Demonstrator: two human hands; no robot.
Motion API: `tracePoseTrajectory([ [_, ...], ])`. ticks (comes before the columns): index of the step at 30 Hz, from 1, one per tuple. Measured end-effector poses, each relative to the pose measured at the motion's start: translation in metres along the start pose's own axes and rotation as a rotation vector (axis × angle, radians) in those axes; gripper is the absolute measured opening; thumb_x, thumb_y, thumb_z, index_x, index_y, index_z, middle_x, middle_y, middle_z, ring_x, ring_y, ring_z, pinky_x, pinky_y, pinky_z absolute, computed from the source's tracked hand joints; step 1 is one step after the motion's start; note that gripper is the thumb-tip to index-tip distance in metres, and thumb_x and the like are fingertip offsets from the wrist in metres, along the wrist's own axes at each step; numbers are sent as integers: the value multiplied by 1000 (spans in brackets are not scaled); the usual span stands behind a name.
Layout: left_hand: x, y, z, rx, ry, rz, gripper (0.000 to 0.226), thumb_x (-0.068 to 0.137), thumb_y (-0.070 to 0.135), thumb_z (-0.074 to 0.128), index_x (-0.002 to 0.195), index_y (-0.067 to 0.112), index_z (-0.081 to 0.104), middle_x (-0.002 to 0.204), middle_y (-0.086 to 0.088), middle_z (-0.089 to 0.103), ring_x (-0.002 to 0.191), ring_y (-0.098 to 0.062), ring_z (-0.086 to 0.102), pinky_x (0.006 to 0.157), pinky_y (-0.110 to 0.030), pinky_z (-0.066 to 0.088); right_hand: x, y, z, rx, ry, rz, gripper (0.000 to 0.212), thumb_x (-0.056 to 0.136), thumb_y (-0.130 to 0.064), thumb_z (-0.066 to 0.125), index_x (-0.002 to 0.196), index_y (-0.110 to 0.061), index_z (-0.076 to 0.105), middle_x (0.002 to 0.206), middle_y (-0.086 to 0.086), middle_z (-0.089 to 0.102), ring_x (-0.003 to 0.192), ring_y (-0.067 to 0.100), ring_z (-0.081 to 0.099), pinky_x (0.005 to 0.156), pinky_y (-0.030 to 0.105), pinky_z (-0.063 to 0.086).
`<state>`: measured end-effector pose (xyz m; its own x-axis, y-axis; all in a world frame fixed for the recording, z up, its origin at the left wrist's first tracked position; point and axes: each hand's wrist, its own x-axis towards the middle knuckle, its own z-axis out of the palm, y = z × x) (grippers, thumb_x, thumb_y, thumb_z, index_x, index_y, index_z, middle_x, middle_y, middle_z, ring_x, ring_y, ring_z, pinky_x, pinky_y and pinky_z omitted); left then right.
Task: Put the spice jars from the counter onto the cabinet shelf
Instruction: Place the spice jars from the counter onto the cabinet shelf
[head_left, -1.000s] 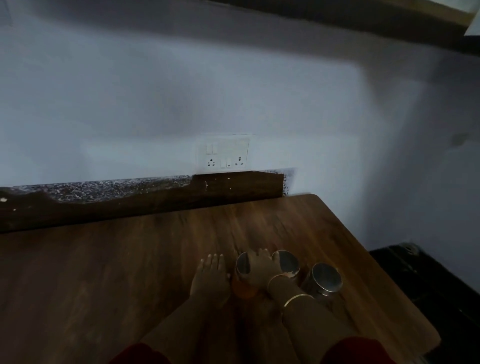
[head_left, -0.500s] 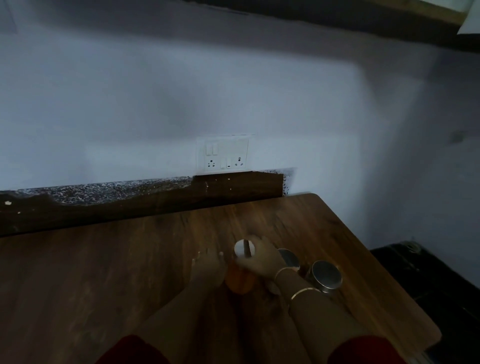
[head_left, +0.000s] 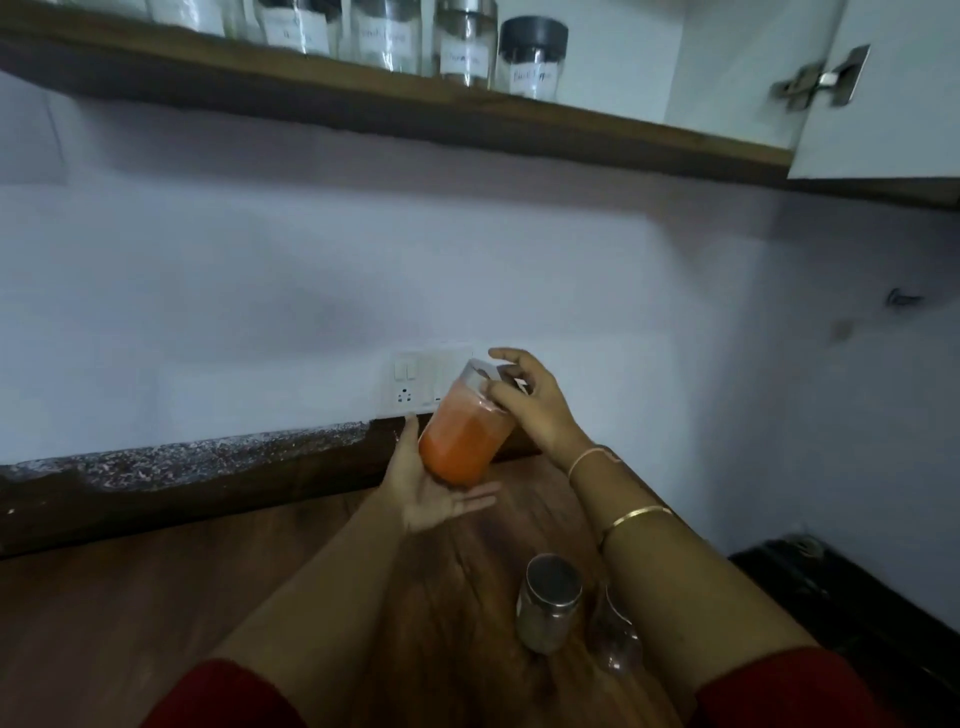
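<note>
A clear jar of orange-red powder (head_left: 460, 439) is tilted in the air above the wooden counter (head_left: 156, 597). My left hand (head_left: 431, 493) cups its bottom from below. My right hand (head_left: 530, 400) grips it near the lid. Two more jars stand on the counter near me: one with a metal lid (head_left: 550, 597), and a clear one (head_left: 615, 639) partly hidden behind my right forearm. The cabinet shelf (head_left: 363, 104) runs across the top, with several labelled jars on it, among them a black-lidded jar (head_left: 532, 57).
An open white cabinet door (head_left: 883, 104) with a metal hinge hangs at the upper right. A switch and socket plate (head_left: 415, 379) sits on the wall behind the held jar. The counter ends at the right, with dark floor beyond.
Both hands have lifted the orange jar off the counter, up in front of the wall socket. The view has tilted up, so the shelf and its jars now show.
</note>
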<state>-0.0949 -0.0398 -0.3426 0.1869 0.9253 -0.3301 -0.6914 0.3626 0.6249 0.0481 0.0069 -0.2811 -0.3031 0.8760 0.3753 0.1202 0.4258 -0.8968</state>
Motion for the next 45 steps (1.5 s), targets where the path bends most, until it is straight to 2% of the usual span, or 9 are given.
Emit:
tracePoseTrajectory([
  [3,-14,13,23,46,-144,-33,96,79,81,28,133,2,43,127,-30,55,109,-44,58,89,-51,49,9,-29,-7,129,4,-79,41,75,-22,65,114,-27,57,117,10,56,120,25,53,100,37,49],
  [7,-26,22,48,7,-235,74,83,84,71,36,131,4,49,121,-25,60,91,-33,70,75,-41,59,13,-63,-15,194,31,-164,46,77,-24,60,122,-23,53,120,6,51,112,19,53,82,23,53],
  [16,-46,33,105,-117,-328,404,58,79,44,61,125,10,49,130,-21,55,111,-43,60,96,-50,48,15,-105,-29,194,320,-260,38,98,-26,47,134,-19,41,131,3,47,108,13,52,88,34,52],
  [22,-65,35,139,-7,-304,622,26,89,28,57,112,17,53,115,-13,59,105,-30,62,91,-42,53,13,-127,-30,345,311,-268,21,99,-32,43,117,-22,48,106,-8,58,98,12,60,85,35,54],
  [26,-72,26,157,159,-187,797,52,85,30,67,130,17,44,125,-10,57,110,-28,61,93,-43,53,12,-139,-37,535,219,-167,52,87,-50,47,123,-14,54,115,12,65,101,29,66,83,41,55],
  [30,-84,13,174,291,-1,997,65,75,36,76,127,27,38,124,1,52,104,-16,60,87,-34,55,7,-147,-47,678,76,-169,45,95,-48,35,106,-14,62,91,7,69,80,20,68,76,36,55],
  [35,-101,2,187,367,122,1189,69,73,34,78,126,29,35,130,0,44,98,-11,58,62,-6,52,4,-154,-47,850,-4,-157,50,90,-53,38,110,-13,60,95,8,66,85,22,64,78,36,54],
  [38,-110,-6,193,408,172,1259,72,73,30,78,130,27,33,128,6,37,100,-10,56,66,-6,52,-2,-158,-48,932,-62,-157,46,92,-52,34,98,-16,62,81,3,69,73,17,68,67,29,57],
  [45,-119,-11,194,468,195,1293,76,73,34,78,132,29,30,121,13,30,101,-8,51,63,2,46,-4,-156,-46,954,-51,-162,47,92,-54,32,101,-18,61,92,5,66,81,20,65,69,32,57],
])
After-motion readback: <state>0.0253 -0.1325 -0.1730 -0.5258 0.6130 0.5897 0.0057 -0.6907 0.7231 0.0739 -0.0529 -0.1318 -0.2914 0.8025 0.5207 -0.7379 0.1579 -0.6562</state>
